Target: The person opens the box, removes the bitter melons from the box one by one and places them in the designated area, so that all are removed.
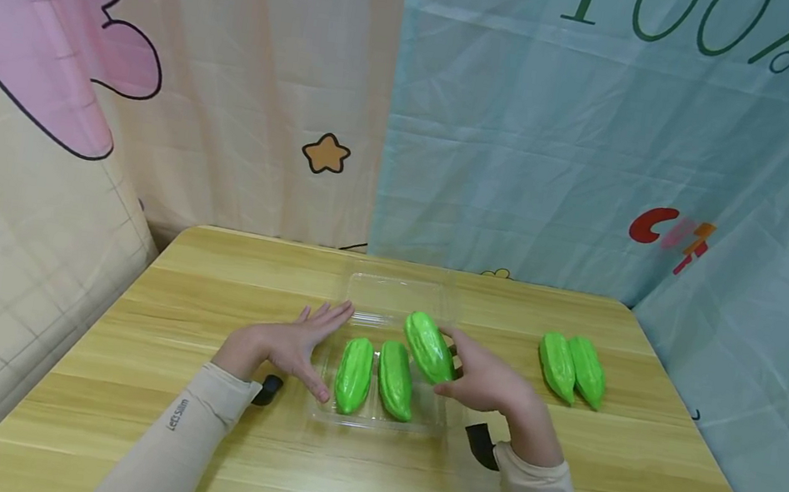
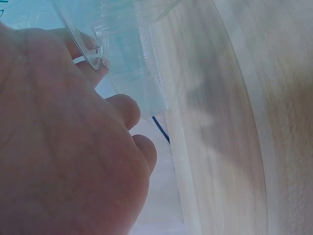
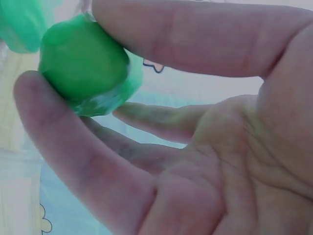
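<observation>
A clear plastic clamshell box [image 1: 425, 427] lies on the table with its lid [image 1: 397, 284] folded back. Two shiny green ridged gourds, a left one [image 1: 353, 376] and a right one [image 1: 395, 381], rest side by side in it. My right hand [image 1: 486, 374] grips a third green gourd [image 1: 428, 347] between thumb and fingers, tilted over the box's right part; the right wrist view shows this gourd [image 3: 85, 66] end-on. My left hand [image 1: 293, 347] touches the box's left side, thumb and fingers spread. In the left wrist view, some fingertips sit behind the clear plastic edge [image 2: 80, 39].
Two more green gourds [image 1: 571, 370] lie together on the right side of the wooden table [image 1: 193, 386]. Printed curtains [image 1: 272, 94] hang behind and beside the table.
</observation>
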The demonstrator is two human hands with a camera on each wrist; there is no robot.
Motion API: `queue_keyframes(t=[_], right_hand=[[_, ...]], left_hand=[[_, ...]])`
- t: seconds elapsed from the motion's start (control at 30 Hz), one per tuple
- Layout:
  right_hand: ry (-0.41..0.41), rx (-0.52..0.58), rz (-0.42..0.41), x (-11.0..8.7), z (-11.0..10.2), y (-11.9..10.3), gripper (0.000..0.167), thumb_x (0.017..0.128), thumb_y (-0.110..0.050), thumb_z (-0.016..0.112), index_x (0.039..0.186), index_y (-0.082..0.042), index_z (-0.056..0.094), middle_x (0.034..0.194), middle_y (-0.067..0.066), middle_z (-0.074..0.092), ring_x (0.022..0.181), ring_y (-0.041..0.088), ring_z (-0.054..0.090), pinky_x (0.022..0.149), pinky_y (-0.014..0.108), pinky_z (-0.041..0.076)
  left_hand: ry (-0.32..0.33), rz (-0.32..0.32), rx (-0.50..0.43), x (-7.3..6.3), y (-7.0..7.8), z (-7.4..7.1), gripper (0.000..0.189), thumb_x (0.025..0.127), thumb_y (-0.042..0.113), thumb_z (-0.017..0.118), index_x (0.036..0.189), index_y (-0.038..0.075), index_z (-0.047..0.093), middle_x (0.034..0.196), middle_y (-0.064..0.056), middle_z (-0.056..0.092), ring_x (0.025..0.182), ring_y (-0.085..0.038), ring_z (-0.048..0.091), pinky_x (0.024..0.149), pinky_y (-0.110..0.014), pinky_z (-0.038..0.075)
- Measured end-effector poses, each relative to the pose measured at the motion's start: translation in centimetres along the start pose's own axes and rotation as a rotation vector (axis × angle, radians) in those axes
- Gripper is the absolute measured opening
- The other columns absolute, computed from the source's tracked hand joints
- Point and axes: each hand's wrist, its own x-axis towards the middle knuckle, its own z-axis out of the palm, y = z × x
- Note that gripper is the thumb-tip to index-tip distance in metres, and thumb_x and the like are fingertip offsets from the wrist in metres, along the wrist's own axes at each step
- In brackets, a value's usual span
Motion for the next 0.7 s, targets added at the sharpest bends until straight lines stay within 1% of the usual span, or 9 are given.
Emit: queue_keyframes(t=[0.17,0.33,0.47,0.7], right_hand=[[0.046,0.004,0.014,-0.3,-0.7,0.2,0.084,0.089,-0.002,0.074,0.156,0.001,0.024,0.137,0.029,0.049,0.108,0.038,0.064,0.083,0.044,0.056],[0.089,0.040,0.031,-0.8,-1.5,0.3,0.082,0.091,-0.003,0.072,0.158,-0.003,0.023,0.139,0.029,0.047,0.112,0.039,0.063,0.084,0.045,0.056],[0.123,0.014,0.054,-1.1,-2.1,0.7,0.081,0.092,-0.009,0.073,0.158,-0.005,0.024,0.141,0.029,0.047,0.115,0.039,0.061,0.086,0.046,0.055],[0.145,-0.017,0.093,-1.1,-3.4,2.4,0.083,0.093,-0.015,0.073,0.157,-0.001,0.022,0.143,0.032,0.045,0.119,0.043,0.058,0.090,0.051,0.053]], left_hand=[[0.000,-0.002,-0.003,0.0,0.1,0.0,0.141,0.069,0.052,0.089,0.160,0.002,-0.007,0.166,-0.015,-0.014,0.148,-0.041,-0.017,0.116,-0.060,-0.012],[0.004,-0.006,-0.005,-0.1,0.0,0.1,0.141,0.069,0.052,0.089,0.160,0.003,-0.007,0.166,-0.016,-0.013,0.149,-0.040,-0.017,0.116,-0.060,-0.011],[0.008,-0.005,-0.009,0.0,-0.1,0.2,0.141,0.069,0.051,0.090,0.160,0.003,-0.007,0.166,-0.016,-0.013,0.149,-0.040,-0.017,0.116,-0.060,-0.011],[0.009,-0.005,-0.007,0.0,-0.1,0.2,0.141,0.069,0.050,0.090,0.160,0.004,-0.007,0.166,-0.016,-0.013,0.149,-0.040,-0.018,0.116,-0.059,-0.012]])
